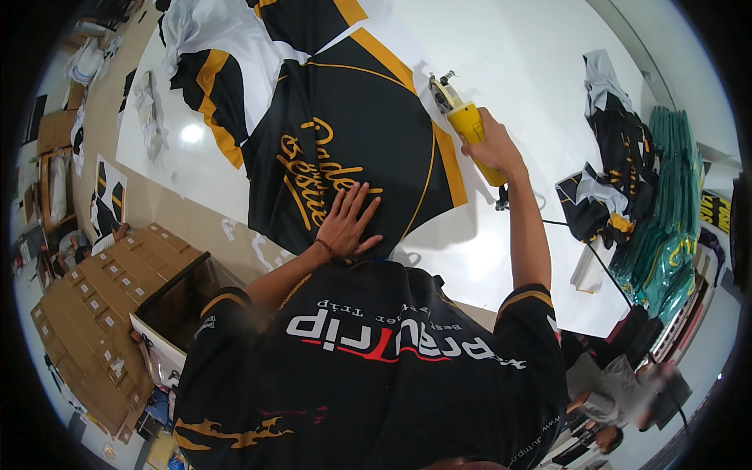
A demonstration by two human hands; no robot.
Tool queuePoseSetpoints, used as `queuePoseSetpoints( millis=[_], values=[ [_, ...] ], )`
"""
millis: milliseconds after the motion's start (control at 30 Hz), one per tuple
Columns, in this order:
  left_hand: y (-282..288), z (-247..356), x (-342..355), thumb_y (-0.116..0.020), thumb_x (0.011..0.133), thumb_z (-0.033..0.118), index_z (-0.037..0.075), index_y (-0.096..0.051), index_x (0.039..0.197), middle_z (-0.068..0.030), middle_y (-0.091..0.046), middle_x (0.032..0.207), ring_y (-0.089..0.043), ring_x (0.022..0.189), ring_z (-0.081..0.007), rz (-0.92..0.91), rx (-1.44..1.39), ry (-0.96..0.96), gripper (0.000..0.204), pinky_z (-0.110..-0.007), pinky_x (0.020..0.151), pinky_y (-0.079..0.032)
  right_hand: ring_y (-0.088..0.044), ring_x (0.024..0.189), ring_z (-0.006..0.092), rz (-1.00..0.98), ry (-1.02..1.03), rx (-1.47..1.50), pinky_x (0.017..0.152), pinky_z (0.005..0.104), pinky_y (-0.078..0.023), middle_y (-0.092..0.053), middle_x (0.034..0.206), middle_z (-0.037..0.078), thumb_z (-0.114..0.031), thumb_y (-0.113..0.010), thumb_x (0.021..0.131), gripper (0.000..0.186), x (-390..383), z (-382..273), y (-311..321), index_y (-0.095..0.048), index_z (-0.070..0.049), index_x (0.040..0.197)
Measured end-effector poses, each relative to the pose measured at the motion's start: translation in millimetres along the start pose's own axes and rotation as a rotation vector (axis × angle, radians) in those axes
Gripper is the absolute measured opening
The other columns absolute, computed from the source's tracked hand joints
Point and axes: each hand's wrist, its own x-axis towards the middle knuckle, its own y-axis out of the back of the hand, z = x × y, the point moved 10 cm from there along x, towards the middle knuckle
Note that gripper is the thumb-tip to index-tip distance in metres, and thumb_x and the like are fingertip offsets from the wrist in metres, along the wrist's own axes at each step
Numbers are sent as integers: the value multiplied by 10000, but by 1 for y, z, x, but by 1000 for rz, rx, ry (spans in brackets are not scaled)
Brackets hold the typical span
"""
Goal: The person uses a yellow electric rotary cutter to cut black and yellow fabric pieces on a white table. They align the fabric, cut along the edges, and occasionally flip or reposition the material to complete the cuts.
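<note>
A black printed fabric panel point(352, 98) with orange bands and orange script lies flat on the white table point(533, 55). My left hand point(348, 225) rests palm down on its near part, fingers spread. To the right of the panel, my right hand point(495, 147) is wrapped round the yellow body of a hand-held electric fabric cutter point(468, 123). The cutter's metal head points away from me, next to the panel's orange right edge and over the bare table. A dark cord point(599, 254) runs from that side toward the table's right edge.
White cloth point(204, 31) and more black-and-orange pieces point(223, 102) lie at the far left. A dark garment pile point(615, 149) sits at the right, beside plastic-wrapped green bundles point(666, 188). Cardboard boxes point(98, 301) stand on the left; other people point(615, 392) are at lower right.
</note>
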Motion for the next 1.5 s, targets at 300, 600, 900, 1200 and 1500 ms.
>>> queuePoseSetpoints(
  millis=[300, 600, 900, 1200, 1500],
  values=[
    [-4, -1, -1, -513, 993, 659, 109, -343, 1626, -258, -214, 1691, -158, 1588, -422, -4, -49, 9, 855, -568, 1281, -143, -698, 1011, 420, -16, 82, -64, 937, 460, -538, -718, 1105, 253, -206, -769, 640, 725, 42, -35, 11, -532, -37, 1303],
    [-1, -1, -1, -514, 995, 657, 109, -352, 1621, -256, -214, 1691, -182, 1583, -418, 9, -55, -7, 848, -569, 1281, -157, -685, 1052, 416, -57, 129, -84, 941, 459, -538, -710, 1130, 252, -220, -778, 657, 730, 72, -60, 15, -525, -30, 1315],
    [0, 0, 0, -463, 1015, 660, 96, -364, 1617, -253, -223, 1692, -193, 1583, -406, 18, -39, -8, 831, -545, 1281, -171, -677, 1125, 432, -81, 206, -148, 974, 474, -543, -703, 1181, 274, -230, -776, 689, 739, 103, -93, 16, -508, -24, 1346],
    [1, -1, -1, -506, 1003, 650, 99, -361, 1614, -260, -232, 1684, -206, 1574, -422, 25, -73, -7, 835, -563, 1280, -169, -679, 1113, 431, -58, 284, -162, 960, 478, -550, -700, 1179, 275, -279, -764, 665, 730, 139, -126, 14, -528, -6, 1301],
    [1, -1, 0, -505, 1006, 640, 95, -359, 1614, -252, -219, 1691, -209, 1573, -421, 23, -83, -5, 829, -568, 1278, -175, -681, 1120, 406, -44, 284, -165, 954, 464, -554, -696, 1208, 253, -288, -763, 629, 760, 168, -150, 13, -538, -8, 1298]
  ],
)
